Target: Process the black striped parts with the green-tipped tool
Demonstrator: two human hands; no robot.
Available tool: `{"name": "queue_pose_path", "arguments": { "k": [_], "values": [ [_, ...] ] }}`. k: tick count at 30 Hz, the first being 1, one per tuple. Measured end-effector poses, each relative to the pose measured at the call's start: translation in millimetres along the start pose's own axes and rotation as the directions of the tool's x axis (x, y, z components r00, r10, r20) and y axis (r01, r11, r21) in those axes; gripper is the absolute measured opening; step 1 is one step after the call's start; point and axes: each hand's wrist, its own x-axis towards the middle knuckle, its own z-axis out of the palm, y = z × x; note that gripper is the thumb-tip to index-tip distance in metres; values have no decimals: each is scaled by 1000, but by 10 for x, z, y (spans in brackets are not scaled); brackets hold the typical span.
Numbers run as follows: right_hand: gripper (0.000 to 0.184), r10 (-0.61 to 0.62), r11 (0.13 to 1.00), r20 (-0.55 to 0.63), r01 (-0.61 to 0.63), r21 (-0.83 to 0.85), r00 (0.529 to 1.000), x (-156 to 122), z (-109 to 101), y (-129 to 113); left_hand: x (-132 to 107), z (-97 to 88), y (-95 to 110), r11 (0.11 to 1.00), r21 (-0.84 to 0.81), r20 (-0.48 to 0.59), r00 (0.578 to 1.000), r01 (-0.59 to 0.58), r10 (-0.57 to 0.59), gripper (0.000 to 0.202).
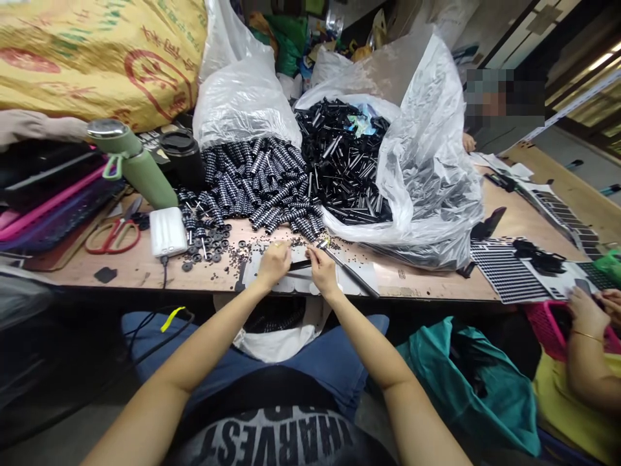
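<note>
My left hand (274, 264) rests at the table's front edge with its fingers curled round a small black piece I cannot name. My right hand (323, 268) is closed on a long thin black rod (350, 273) that slants down to the right across a white sheet (359, 278). Both hands meet over small black rings and beads (228, 249) scattered on the wood. Just beyond them lies a heap of black ribbed tubes (257, 188) spilling from a clear bag.
A second clear bag of plain black tubes (339, 162) stands at the right. A green flask (136, 165), white power bank (167, 231) and red scissors (114, 234) lie at left. Another person's hands (589, 310) work at the far right, by keyboard sheets (504, 275).
</note>
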Motion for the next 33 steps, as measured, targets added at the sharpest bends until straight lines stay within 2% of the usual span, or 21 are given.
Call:
{"name": "queue_pose_path", "arguments": {
  "k": [1, 3, 4, 6, 9, 12, 15, 17, 19, 21, 22, 25, 27, 28, 29, 30, 33],
  "values": [
    [36, -77, 992, 23, 79, -103, 997, -15, -7, 26, 95, -53, -84, 995, 56, -62, 995, 85, -82, 33],
    [39, -181, 936, 131, 211, -283, 975, -44, -18, 77, 330, -170, -271, 943, 185, -147, 956, 278, -254, 36],
    [40, -196, 902, 180, 249, -352, 964, -57, -18, 101, 452, -221, -362, 902, 261, -123, 938, 345, -324, 35],
    [39, -191, 849, 198, 263, -457, 961, -89, -17, 144, 663, -295, -505, 837, 385, 9, 905, 389, -425, 33],
    [38, -194, 809, 130, 233, -539, 972, -169, -54, 176, 787, -356, -591, 828, 462, 199, 873, 318, -446, 30],
    [38, -193, 805, 71, 199, -559, 979, -290, -179, 175, 621, -437, -547, 840, 480, 206, 898, 255, -390, 28],
    [39, -138, 814, 36, 134, -565, 990, -392, -335, 168, 247, -561, -427, 845, 492, 145, 937, 209, -317, 26],
    [41, -120, 807, 115, 165, -568, 986, -412, -405, 172, -12, -628, -333, 852, 496, 139, 953, 169, -270, 27],
    [40, -121, 786, 258, 252, -565, 958, -387, -427, 180, -205, -654, -253, 861, 492, 175, 953, 132, -246, 28],
    [32, -99, 776, 355, 296, -557, 929, -334, -400, 185, -311, -636, -196, 860, 496, 203, 946, 122, -252, 29],
    [30, -78, 787, 362, 281, -549, 929, -308, -372, 182, -337, -617, -171, 859, 497, 195, 948, 126, -252, 30],
    [30, -28, 870, 280, 161, -465, 960, -264, -270, 154, -363, -536, -74, 895, 433, 109, 979, 109, -172, 38],
    [27, -45, 910, 197, 122, -396, 979, -277, -218, 130, -380, -466, 31, 937, 350, 90, 994, 26, -61, 40],
    [26, -66, 920, 157, 121, -374, 985, -293, -205, 121, -392, -425, 93, 948, 313, 119, 993, -48, 11, 39],
    [25, -85, 924, 119, 123, -361, 989, -314, -204, 117, -404, -378, 157, 948, 284, 174, 980, -143, 95, 38],
    [25, -97, 929, 82, 119, -351, 992, -338, -213, 119, -413, -325, 220, 934, 254, 249, 950, -253, 189, 38],
    [23, -75, 953, -13, 68, -296, 997, -417, -297, 153, -393, -146, 371, 837, 157, 458, 789, -525, 409, 41]
  ]
}}
